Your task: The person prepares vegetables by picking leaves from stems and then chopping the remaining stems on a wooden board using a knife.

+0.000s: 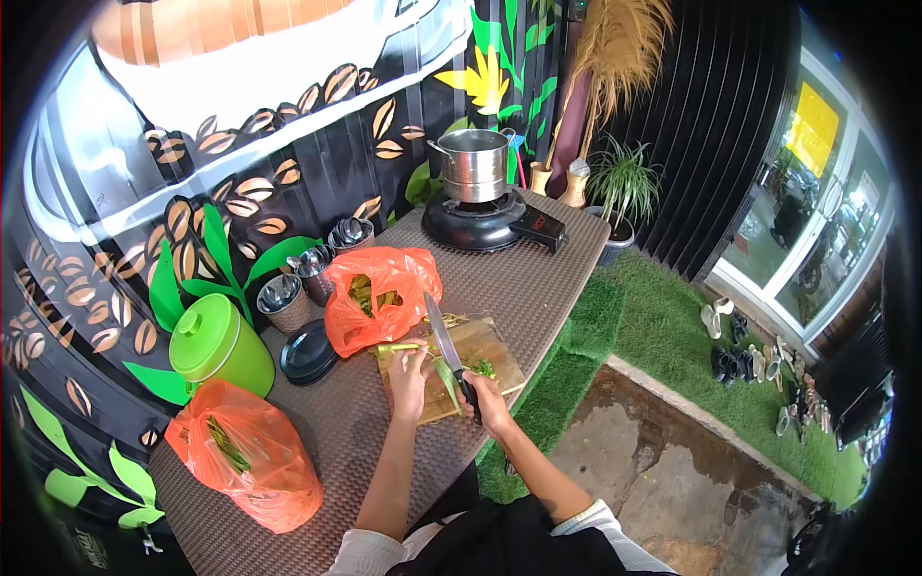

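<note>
My right hand (490,401) is wrapped round the black handle of a kitchen knife (442,329), its blade pointing up and away over the board. In my left hand (411,386) the fingers pinch a light green vegetable stalk (396,347). Both hands are above a wooden cutting board (501,357). A green leafy strip (447,376) hangs between the hands, and chopped green bits (482,368) lie on the board near the knife handle. Just behind the board stands an open orange plastic bag (408,269) with green-brown vegetables inside.
A second orange bag (279,485) stands at the left, near a green lidded container (206,341). Black plates (307,352) and cutlery holders (285,300) line the wall side. A steel pot (475,173) sits on a black portable stove (471,226) at the table's far end.
</note>
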Tool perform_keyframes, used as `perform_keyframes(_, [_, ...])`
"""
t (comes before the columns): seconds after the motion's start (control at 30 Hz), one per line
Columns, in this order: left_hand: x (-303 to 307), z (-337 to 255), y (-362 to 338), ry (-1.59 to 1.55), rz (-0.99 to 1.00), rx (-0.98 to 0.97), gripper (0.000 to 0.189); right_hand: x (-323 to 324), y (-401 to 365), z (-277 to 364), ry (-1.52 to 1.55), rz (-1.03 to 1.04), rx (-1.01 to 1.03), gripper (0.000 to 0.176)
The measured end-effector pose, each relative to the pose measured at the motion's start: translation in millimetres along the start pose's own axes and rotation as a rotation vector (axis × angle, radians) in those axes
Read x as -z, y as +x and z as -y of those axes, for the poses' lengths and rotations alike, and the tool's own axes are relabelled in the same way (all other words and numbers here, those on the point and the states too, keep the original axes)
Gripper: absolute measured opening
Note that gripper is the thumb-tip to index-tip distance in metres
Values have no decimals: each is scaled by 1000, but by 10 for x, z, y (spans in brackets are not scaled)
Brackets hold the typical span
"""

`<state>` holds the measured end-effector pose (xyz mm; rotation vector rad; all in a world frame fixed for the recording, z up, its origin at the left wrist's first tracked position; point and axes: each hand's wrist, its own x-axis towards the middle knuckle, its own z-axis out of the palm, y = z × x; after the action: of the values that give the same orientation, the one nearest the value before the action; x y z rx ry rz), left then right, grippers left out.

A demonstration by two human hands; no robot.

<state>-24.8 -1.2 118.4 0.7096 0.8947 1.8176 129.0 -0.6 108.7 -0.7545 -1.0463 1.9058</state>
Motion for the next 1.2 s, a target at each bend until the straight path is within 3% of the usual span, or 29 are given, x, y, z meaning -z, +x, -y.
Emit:
perform_keyframes(0.13, [16,27,0,65,-21,44,23,65,-15,69,-6,-41,-50,24])
perform_keyframes(0.23, [-39,-60,-17,285,120,-35,21,65,-54,165,-14,-87,-16,24])
perform_keyframes(0.33, [-97,-118,-17,684,100,-412,13,108,-60,164,-60,-102,45,25])
perform_keyframes(0.47, [-86,-110,11,674,50,-479,12,47,-154,181,-133,-62,198,28])
perform_keyframes(0.57, [-54,-139,30,905,48,-437,12,10,-162,87,-388,23,303,34])
perform_keyframes(0.63, [-41,-26,89,505,73,-404,13,-12,-169,99,-445,48,283,36])
perform_keyframes(0.7, [52,18,138,458,129,-329,14,-22,-115,37,-641,-44,424,38])
perform_keyframes(0.77, [161,55,164,409,182,-257,16,9,-116,69,-729,-72,381,40])
perform_keyframes(0.83, [187,36,140,275,204,57,21,48,-103,69,-817,-102,334,41])
perform_keyframes(0.97, [156,7,71,-2,222,258,27,85,-65,103,-827,-20,420,44])
perform_keyframes(1.03, [251,162,148,-256,229,476,30,33,-91,159,-839,-8,415,45])
perform_keyframes(1.13, [281,239,148,-274,252,460,31,-30,-116,198,-945,-55,501,47])
perform_keyframes(1.2, [269,262,142,-266,241,449,31,-30,-141,220,-1053,-38,398,49])
